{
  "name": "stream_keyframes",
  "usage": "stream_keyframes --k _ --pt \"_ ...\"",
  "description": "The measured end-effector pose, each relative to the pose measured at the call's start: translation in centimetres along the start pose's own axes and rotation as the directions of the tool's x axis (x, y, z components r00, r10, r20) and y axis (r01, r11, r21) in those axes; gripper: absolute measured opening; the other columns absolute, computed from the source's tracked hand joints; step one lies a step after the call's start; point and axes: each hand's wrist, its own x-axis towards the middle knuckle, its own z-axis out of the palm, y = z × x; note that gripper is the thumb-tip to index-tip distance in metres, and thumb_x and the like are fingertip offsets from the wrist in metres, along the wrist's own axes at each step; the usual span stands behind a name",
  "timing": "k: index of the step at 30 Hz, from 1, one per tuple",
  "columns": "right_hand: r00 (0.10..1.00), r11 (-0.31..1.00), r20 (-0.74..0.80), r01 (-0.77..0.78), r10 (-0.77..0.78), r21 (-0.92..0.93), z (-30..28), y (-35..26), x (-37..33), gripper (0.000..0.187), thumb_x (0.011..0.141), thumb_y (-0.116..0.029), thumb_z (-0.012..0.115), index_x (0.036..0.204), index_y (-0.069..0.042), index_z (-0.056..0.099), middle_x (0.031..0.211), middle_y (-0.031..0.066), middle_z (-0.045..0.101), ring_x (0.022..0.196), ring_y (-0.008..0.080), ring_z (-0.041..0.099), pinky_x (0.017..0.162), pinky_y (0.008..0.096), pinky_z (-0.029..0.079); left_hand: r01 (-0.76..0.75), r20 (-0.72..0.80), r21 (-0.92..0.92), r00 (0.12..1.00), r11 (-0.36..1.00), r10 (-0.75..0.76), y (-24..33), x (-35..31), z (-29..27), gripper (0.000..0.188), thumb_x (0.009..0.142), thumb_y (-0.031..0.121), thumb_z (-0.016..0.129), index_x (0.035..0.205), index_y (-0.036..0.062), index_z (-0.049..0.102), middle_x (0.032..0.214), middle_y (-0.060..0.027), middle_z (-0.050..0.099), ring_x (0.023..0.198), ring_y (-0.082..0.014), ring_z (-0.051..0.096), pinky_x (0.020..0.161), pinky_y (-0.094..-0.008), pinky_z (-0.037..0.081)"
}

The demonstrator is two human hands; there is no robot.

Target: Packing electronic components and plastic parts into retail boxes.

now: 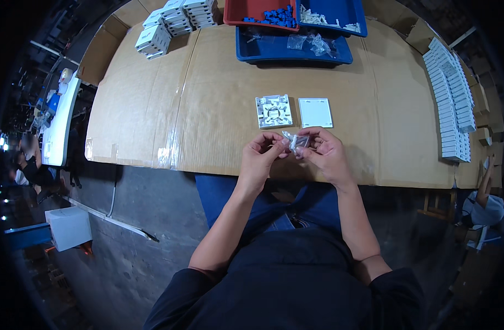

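Nearest, both forearms up from the lower edge, meeting just over the near rim of the desk (153, 110), cardboard-covered. Left hand (260, 157) and right hand (324, 154) close together, fingers (278, 144) of each pinched shut on a small clear plastic bag (295, 141) held between them, above the desk, not resting on it. Contents of the bag too small to tell.

Just beyond, flat on the cardboard: a white square base (274, 111) with its ribbed inside facing up, and just right of it, apart by a narrow gap, a plain white cover plate (315, 112).

Farther off, a blue tray (252, 50) holding more clear bags, behind it a red tray (235, 14) of small blue pieces and another blue tray (356, 22) with white bits. Far left, stacked white boxes (153, 39); along the right edge, a long row of white plates (452, 104).

Likely risk: a pull too sharp, bag tearing wide, small parts scattering over the near edge to the floor. Also possible: a slipping pinch, bag dropping onto the open base.
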Motion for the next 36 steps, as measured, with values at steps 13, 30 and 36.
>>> stream_keyframes --k 13,30,36 --pt "0.999 1.000 0.030 0.014 -0.014 0.012 0.7 -0.3 -0.1 0.047 0.094 0.008 0.068 0.139 -0.002 0.058 0.109 0.0060 0.069 0.094 0.0101 0.066 0.079 0.0254 0.056 -0.075 0.082 0.051 0.994 0.996 0.071 -0.2 0.0 0.1 0.021 0.098 0.001 0.069 0.119 0.0001 0.064 0.106 -0.0045 0.069 0.094 -0.0115 0.066 0.090 -0.0280 0.056" --pt "0.998 1.000 -0.060 0.006 -0.004 0.027 0.2 0.1 0.2 0.040 0.095 0.007 0.069 0.133 -0.004 0.063 0.106 0.0031 0.067 0.091 0.0089 0.065 0.079 0.0256 0.057 -0.280 0.144 0.486 0.960 0.828 0.241 0.3 -0.2 -0.2 0.034 0.097 0.000 0.069 0.131 0.0008 0.063 0.105 -0.0044 0.069 0.092 -0.0084 0.065 0.084 -0.0253 0.053" --pt "0.997 0.995 0.019 -0.080 0.081 -0.059 -0.8 0.4 2.1 0.030 0.098 0.004 0.067 0.128 0.001 0.069 0.103 0.0054 0.071 0.092 0.0108 0.069 0.083 0.0248 0.057 -0.414 0.194 0.757 0.881 0.505 0.432 1.8 0.8 -1.0 0.019 0.096 0.004 0.073 0.115 0.0018 0.073 0.094 -0.0087 0.070 0.080 -0.0155 0.068 0.073 -0.0301 0.054"
